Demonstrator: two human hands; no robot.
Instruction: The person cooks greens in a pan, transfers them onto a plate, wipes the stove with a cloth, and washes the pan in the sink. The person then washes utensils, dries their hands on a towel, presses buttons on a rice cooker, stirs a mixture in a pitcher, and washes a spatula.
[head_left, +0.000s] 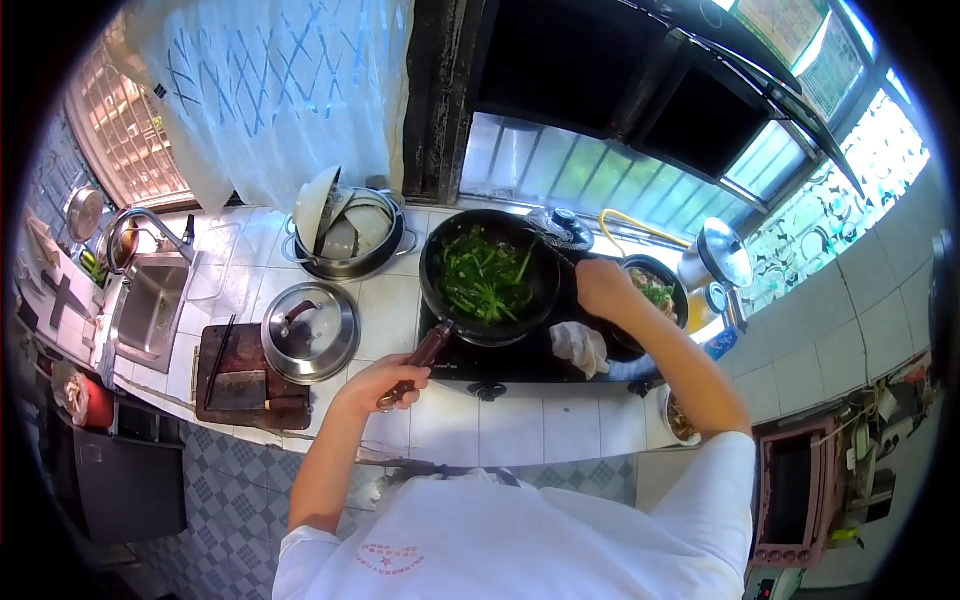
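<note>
A black wok (432,285) with chopped green leafy vegetables (485,275) in it sits on the black stove (460,367). My left hand (385,385) is wrapped round the wok's brown handle (432,345). Above the stove's right part, my right hand (607,290) is closed on a dark-handled cooking utensil (553,252) that slants into the wok; its working end cannot be made out. Close to that hand, a second dark pan (682,300) holds food with green bits. A crumpled white cloth (580,350) lies between the two pans.
Left of the wok are a domed metal lid (335,345), a cutting board (290,415) bearing a cleaver (240,391), and a pot of stacked bowls (352,266). A sink (150,305) is far left. A glass lid (563,228) stands behind the wok; a metal pot (715,258) stands right.
</note>
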